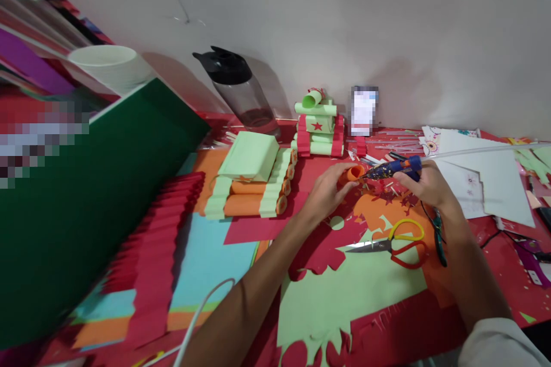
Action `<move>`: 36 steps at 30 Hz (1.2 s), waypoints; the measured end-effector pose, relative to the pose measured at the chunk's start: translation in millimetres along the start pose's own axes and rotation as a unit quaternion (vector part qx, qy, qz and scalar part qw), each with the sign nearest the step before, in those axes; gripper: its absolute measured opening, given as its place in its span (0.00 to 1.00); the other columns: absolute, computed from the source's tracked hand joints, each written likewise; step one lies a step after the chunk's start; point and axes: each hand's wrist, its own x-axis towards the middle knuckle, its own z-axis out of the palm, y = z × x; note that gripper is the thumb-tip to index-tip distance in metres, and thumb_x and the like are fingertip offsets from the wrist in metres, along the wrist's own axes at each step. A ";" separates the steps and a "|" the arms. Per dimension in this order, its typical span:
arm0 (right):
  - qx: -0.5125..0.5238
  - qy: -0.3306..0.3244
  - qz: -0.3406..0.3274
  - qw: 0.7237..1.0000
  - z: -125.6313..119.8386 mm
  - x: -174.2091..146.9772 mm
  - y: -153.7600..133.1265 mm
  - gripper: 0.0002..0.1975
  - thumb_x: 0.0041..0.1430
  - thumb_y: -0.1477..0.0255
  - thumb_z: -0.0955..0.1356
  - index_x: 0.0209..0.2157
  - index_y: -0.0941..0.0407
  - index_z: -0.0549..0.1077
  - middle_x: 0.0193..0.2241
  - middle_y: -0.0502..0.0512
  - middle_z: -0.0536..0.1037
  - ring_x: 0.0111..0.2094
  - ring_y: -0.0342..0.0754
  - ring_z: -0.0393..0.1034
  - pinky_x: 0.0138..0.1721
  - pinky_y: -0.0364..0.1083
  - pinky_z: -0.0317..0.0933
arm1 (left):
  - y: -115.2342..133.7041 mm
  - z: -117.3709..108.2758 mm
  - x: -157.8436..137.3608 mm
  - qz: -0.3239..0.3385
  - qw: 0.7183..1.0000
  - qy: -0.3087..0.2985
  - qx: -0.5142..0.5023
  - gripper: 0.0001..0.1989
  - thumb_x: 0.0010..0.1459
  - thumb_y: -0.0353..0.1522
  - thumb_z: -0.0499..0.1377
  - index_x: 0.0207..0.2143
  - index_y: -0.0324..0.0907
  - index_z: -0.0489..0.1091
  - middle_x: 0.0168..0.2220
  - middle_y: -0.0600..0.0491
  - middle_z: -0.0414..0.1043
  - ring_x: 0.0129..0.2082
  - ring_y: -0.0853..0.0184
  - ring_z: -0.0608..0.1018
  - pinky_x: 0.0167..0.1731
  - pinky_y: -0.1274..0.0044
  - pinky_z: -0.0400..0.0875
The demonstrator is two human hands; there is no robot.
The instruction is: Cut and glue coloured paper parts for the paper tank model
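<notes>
- Head view: the left hand held an orange ring above the surface; the right hand gripped a glue gun.
- The green model, tube on top, looked done.
- The orange model had a box but no tube, so seemed part made.
- The ring seemed upright, hole facing up; the gun ran sideways, tip pointing left.

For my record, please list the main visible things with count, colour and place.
glue gun: 1, blue, right
roll: 1, orange, right
scissors: 1, yellow-red, right
starred model: 1, green-red, back
paper stack: 1, green-orange, centre
bottle: 1, grey-black, back
phone: 1, dark-edged, back
container: 1, white, left
board: 1, green, left
pleated paper: some, red, left
sheets: several, white, right
left hand: 1, bare, holding roll
right hand: 1, bare, holding glue gun
</notes>
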 end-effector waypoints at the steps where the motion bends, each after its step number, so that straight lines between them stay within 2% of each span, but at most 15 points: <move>1: 0.001 0.000 -0.004 1.000 0.8 0.4 -1.2 0.22 0.62 0.54 0.70 0.21 0.53 0.72 0.17 0.48 0.68 0.22 0.47 0.64 0.28 0.46 0.58 | 0.1 0.1 0.2 -0.001 1.000 -0.001 0.000 0.18 0.67 0.37 0.63 0.58 0.44 0.73 0.55 0.46 0.81 0.57 0.56 0.81 0.58 0.63 0.75; 9: 0.028 -0.004 0.006 1.000 5.3 -0.3 -5.4 0.22 0.63 0.54 0.69 0.22 0.54 0.75 0.19 0.50 0.70 0.24 0.47 0.64 0.30 0.46 0.59 | 4.0 -0.7 -0.4 0.008 1.000 -0.008 -0.014 0.18 0.67 0.36 0.63 0.58 0.44 0.73 0.55 0.45 0.81 0.57 0.56 0.81 0.58 0.63 0.75; 13: 0.051 -0.022 -0.012 0.998 4.2 0.6 -4.1 0.21 0.64 0.55 0.69 0.24 0.54 0.77 0.20 0.50 0.72 0.25 0.47 0.64 0.31 0.46 0.61 | 3.9 -0.4 -0.3 0.013 1.000 -0.006 -0.011 0.18 0.67 0.35 0.63 0.58 0.44 0.73 0.54 0.45 0.81 0.56 0.56 0.81 0.58 0.63 0.75; 23: 0.039 -0.009 -0.029 0.999 5.4 0.9 1.4 0.19 0.64 0.57 0.70 0.25 0.55 0.77 0.21 0.49 0.71 0.25 0.46 0.63 0.30 0.45 0.59 | -0.6 1.6 0.1 0.020 1.000 0.000 -0.003 0.18 0.67 0.36 0.63 0.58 0.44 0.73 0.54 0.46 0.81 0.55 0.57 0.81 0.56 0.65 0.76; 32: 0.019 0.013 -0.048 0.999 5.8 0.5 -4.9 0.19 0.64 0.58 0.69 0.24 0.55 0.78 0.21 0.50 0.73 0.26 0.47 0.67 0.33 0.46 0.62 | 1.2 0.7 0.4 0.033 0.999 -0.005 -0.001 0.18 0.68 0.35 0.63 0.58 0.44 0.73 0.53 0.46 0.81 0.55 0.57 0.82 0.55 0.66 0.77; 36: 0.019 0.014 -0.055 0.998 6.6 0.8 -6.3 0.17 0.65 0.58 0.69 0.28 0.54 0.82 0.22 0.50 0.76 0.27 0.49 0.70 0.35 0.47 0.64 | -1.6 1.8 0.5 0.045 0.999 -0.005 0.006 0.18 0.68 0.35 0.63 0.59 0.44 0.73 0.54 0.46 0.81 0.55 0.57 0.82 0.56 0.66 0.77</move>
